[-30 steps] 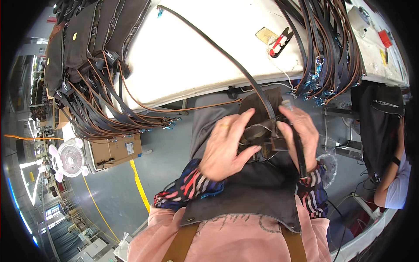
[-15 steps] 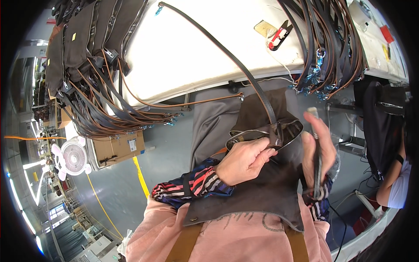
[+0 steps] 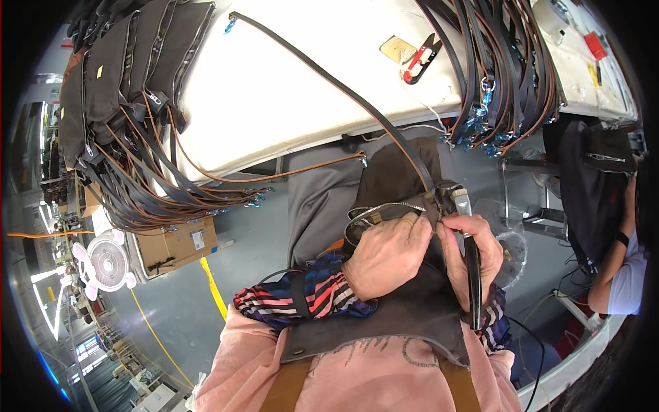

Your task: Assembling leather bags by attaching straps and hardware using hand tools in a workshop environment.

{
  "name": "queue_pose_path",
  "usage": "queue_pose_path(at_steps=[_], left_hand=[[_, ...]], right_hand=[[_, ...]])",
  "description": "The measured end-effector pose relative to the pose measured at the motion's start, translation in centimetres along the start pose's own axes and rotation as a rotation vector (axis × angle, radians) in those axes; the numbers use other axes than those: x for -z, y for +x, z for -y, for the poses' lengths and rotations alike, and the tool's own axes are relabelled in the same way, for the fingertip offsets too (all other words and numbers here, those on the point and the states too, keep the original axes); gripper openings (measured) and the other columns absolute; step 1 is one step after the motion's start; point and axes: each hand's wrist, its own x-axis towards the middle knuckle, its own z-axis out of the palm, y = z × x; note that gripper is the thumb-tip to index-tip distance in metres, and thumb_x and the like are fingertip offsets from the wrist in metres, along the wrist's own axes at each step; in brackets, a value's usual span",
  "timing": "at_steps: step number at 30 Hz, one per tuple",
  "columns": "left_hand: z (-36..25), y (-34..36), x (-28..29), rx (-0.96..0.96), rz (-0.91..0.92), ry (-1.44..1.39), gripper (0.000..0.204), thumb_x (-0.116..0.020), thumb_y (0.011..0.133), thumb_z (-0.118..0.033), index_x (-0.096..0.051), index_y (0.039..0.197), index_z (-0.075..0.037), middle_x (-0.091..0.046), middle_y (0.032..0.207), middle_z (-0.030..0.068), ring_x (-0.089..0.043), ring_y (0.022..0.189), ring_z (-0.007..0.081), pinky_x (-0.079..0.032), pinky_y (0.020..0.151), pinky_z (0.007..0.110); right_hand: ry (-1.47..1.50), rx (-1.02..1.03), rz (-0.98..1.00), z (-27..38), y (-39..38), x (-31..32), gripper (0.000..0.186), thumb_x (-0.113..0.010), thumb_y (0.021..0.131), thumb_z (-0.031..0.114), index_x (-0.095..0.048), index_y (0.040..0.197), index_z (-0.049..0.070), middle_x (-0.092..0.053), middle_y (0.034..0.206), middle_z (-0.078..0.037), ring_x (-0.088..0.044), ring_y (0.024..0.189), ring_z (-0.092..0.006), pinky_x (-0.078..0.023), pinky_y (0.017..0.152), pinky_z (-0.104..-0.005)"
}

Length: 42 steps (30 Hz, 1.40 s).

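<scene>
Since half a second ago, the right hand (image 3: 484, 248) has moved left to meet the left hand (image 3: 388, 253) at the rim of the brown bag (image 3: 384, 177). On the left, a fan (image 3: 110, 265) and a box (image 3: 175, 246) stand below stacked bags (image 3: 110, 65) on the white table (image 3: 240, 103). The left hand's fingers are clamped together on the near end of the dark strap (image 3: 365, 104), which runs from the far table to the bag's open mouth. Red snips (image 3: 421, 62) lie farther off. The right hand's thumb and forefinger close beside the same spot, its fingers also gripping a brush (image 3: 473, 278), bristles pointing far. Hanging straps (image 3: 508, 75) and a co-worker's arm (image 3: 621, 244) are rightmost.
</scene>
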Motion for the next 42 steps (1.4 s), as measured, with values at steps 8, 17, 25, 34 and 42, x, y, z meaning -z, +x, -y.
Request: queue_pose_path(at_steps=[8, 17, 25, 34, 42], left_hand=[[0.0, -0.4, -0.7, -0.097, 0.003, 0.322, 0.024, -0.059, 0.074, -0.008, -0.055, 0.094, 0.003, -0.054, 0.084, 0.0108, -0.056, 0.069, 0.0207, -0.047, 0.06, 0.029], [-0.1, -0.3, -1.0, -0.109, -0.001, 0.384, 0.025, -0.059, 0.071, -0.009, -0.056, 0.093, 0.004, -0.051, 0.079, 0.0079, -0.055, 0.068, 0.0176, -0.045, 0.058, 0.028], [0.0, -0.2, -1.1, -0.099, -0.044, 0.261, 0.026, -0.058, 0.071, -0.009, -0.056, 0.093, 0.005, -0.052, 0.078, 0.0087, -0.055, 0.067, 0.0198, -0.046, 0.059, 0.03], [1.0, -0.4, -0.3, 0.16, 0.094, -0.633, 0.015, -0.05, 0.09, -0.01, -0.052, 0.1, 0.0, -0.061, 0.078, 0.0108, -0.057, 0.06, 0.0224, -0.047, 0.06, 0.031], [1.7, 0.8, 0.7, 0.401, 0.352, -1.322, 0.03, -0.04, 0.096, -0.02, -0.053, 0.115, -0.001, -0.064, 0.084, 0.0058, -0.049, 0.061, 0.0048, -0.043, 0.059, 0.02]], right_hand=[[0.006, -0.201, 0.066, 0.1, -0.1, 0.3, 0.02, -0.067, 0.072, -0.008, -0.061, 0.089, 0.002, -0.063, 0.078, -0.008, -0.059, 0.067, -0.0129, -0.045, 0.063, -0.0235], [-0.045, -0.091, 0.071, -0.3, -0.4, -0.2, 0.021, -0.062, 0.072, -0.012, -0.058, 0.086, 0.004, -0.056, 0.072, -0.008, -0.055, 0.063, -0.0176, -0.044, 0.06, -0.0256], [-0.114, 0.033, 0.031, -0.8, -0.5, -0.5, 0.024, -0.058, 0.069, -0.014, -0.055, 0.082, 0.006, -0.052, 0.069, -0.007, -0.05, 0.059, -0.0199, -0.041, 0.056, -0.0273], [0.369, -0.395, -0.015, -0.8, -0.3, 0.5, 0.015, -0.064, 0.079, -0.003, -0.054, 0.087, 0.005, -0.056, 0.073, 0.001, -0.049, 0.064, -0.0036, -0.04, 0.061, -0.0176], [0.904, -0.474, -0.05, -1.7, 0.7, 1.2, 0.021, -0.064, 0.078, -0.002, -0.051, 0.094, 0.002, -0.061, 0.08, -0.008, -0.061, 0.073, -0.0163, -0.05, 0.069, -0.028]])
